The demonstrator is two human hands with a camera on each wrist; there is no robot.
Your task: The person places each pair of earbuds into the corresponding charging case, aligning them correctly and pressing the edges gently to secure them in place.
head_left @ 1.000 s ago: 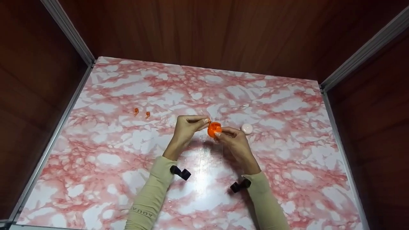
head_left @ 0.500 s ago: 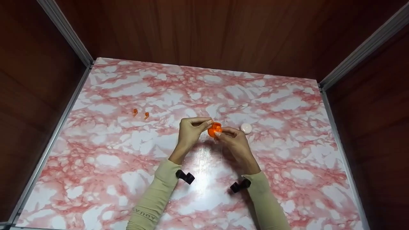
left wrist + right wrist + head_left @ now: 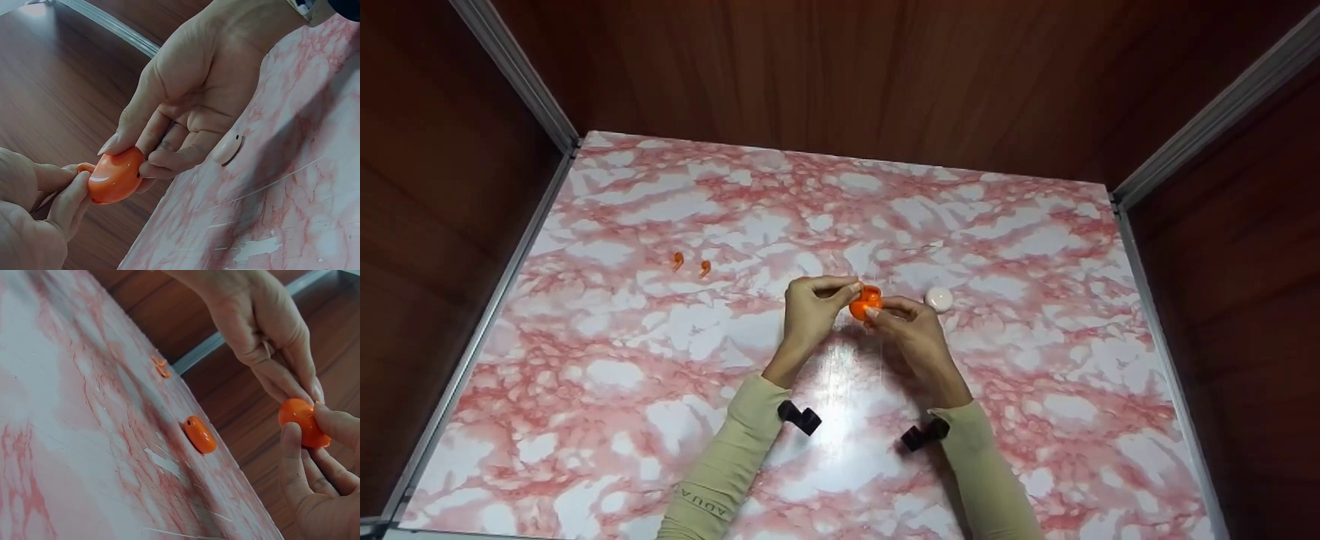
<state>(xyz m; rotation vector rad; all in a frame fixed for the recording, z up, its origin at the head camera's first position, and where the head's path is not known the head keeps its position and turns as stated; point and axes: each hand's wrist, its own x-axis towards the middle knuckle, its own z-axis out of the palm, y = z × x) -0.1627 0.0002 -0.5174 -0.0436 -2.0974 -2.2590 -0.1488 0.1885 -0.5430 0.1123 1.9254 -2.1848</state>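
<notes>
My right hand (image 3: 911, 326) grips an orange earbud case (image 3: 864, 309) above the table, its lid raised. My left hand (image 3: 810, 307) meets the case at its open side. Between the left thumb and index finger is a small orange earbud, mostly hidden by the fingertips. In the left wrist view the rounded back of the case (image 3: 115, 177) sits between both hands. Two loose orange earbuds (image 3: 705, 268) lie on the table to the left. A second orange case (image 3: 199, 435), lying on the table, shows only in the right wrist view.
A round whitish case (image 3: 939, 300) lies just right of the right hand. The pink-and-white marbled table (image 3: 675, 420) is bounded by dark wooden panels (image 3: 840, 82) at the back and both sides, with metal edging.
My left hand has moved slightly right, bringing the small earbud from beside the case to its opening. The right hand and its case have hardly moved.
</notes>
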